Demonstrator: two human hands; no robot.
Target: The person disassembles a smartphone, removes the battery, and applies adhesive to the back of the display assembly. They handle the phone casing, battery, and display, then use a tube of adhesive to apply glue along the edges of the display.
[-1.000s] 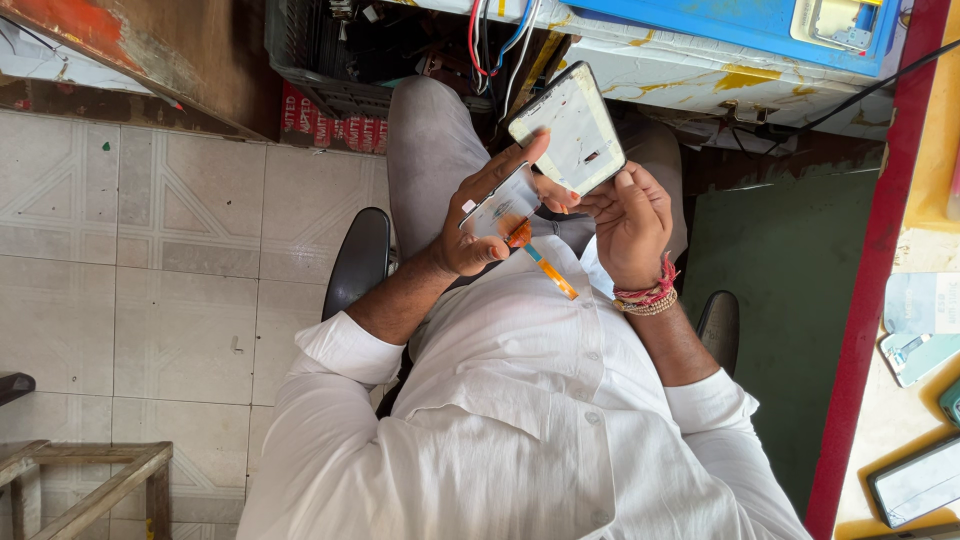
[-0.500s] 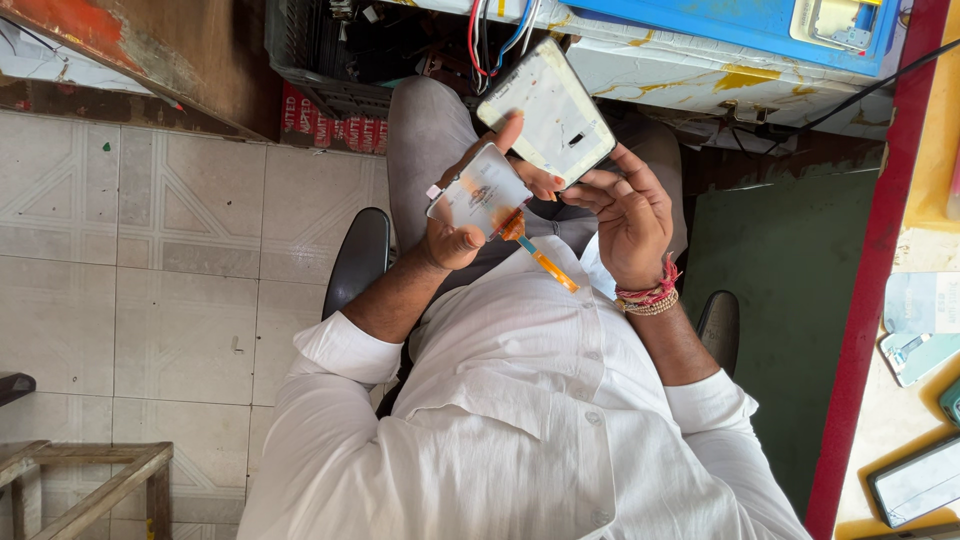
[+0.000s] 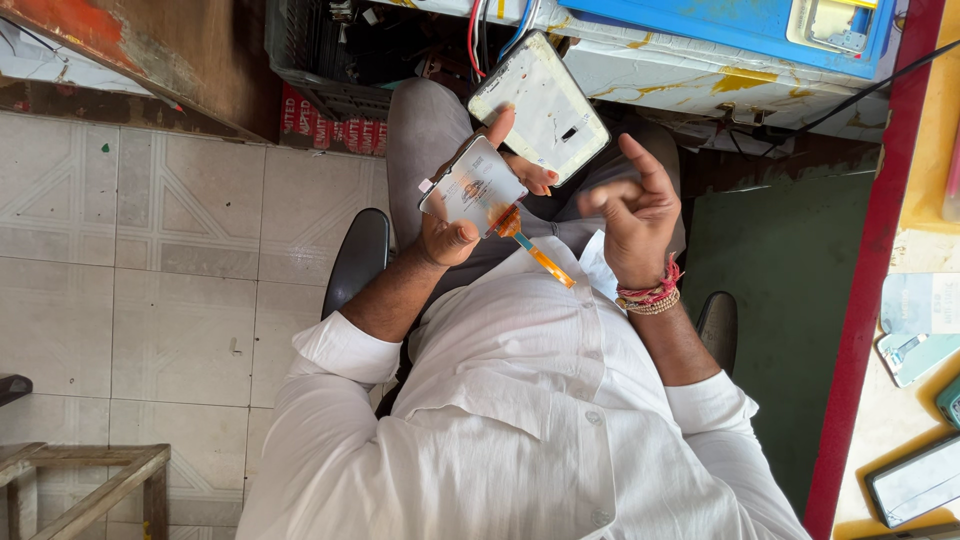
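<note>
1. Starting at the fingers: our left hand [image 3: 455, 235] is clamped on the thin display panel [image 3: 472, 188], thumb pressed on its lower edge and forefinger up along its far side; our right hand [image 3: 630, 215] is released, fingers spread and holding nothing
2. What changed: half a second ago the right hand was cupping the white casing [image 3: 540, 105]; it has now let go and drawn back towards the shirt, so the casing rests only against our left fingertips, above the lap
3. The panel now stands tilted and just beside the casing, no longer laid against it; we judge the two parts are separated, with the right hand free for a next grip
4. An orange flex ribbon [image 3: 540, 258] trails from the panel's lower corner down towards the shirt; we cannot tell whether its far end is attached
5. Further out: beaded bracelets [image 3: 650, 295] on the right wrist; a dark chair seat [image 3: 355, 260] beneath us; a tiled floor [image 3: 150, 250] to the left; loose phones [image 3: 915, 480] on the bench at right
</note>
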